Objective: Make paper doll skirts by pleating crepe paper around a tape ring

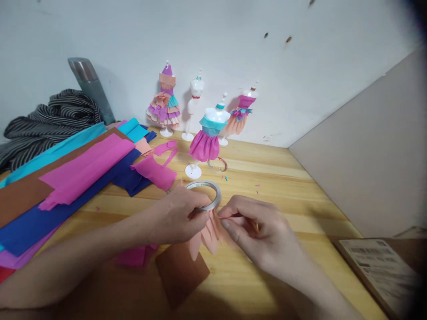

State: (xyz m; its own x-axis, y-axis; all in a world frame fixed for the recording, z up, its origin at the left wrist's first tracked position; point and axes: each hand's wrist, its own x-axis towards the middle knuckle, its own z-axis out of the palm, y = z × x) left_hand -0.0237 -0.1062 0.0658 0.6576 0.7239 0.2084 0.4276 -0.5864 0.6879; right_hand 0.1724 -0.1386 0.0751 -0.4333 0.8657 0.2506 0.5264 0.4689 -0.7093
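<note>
My left hand point(178, 215) is closed on a narrow roll of tape point(217, 194), its thumb and finger pinching the near rim. Just below the roll hang peach crepe-paper petals point(209, 238), bunched at the top beside my left fingertips. My right hand point(262, 231) is closed, with thumb and index finger pinching the right edge of the peach paper. A brown paper square point(182, 273) lies on the table under the petals. Behind the roll stands a small dress form point(210, 133) in a teal top and a magenta skirt.
Three more dress forms, one in a ruffled dress point(163, 102), stand against the wall. Coloured crepe paper point(90, 166), a striped cloth point(56, 118) and a leaning flask point(95, 91) lie left. A bracelet-like ring point(226, 165) is behind the tape. A cardboard box point(373, 266) sits right.
</note>
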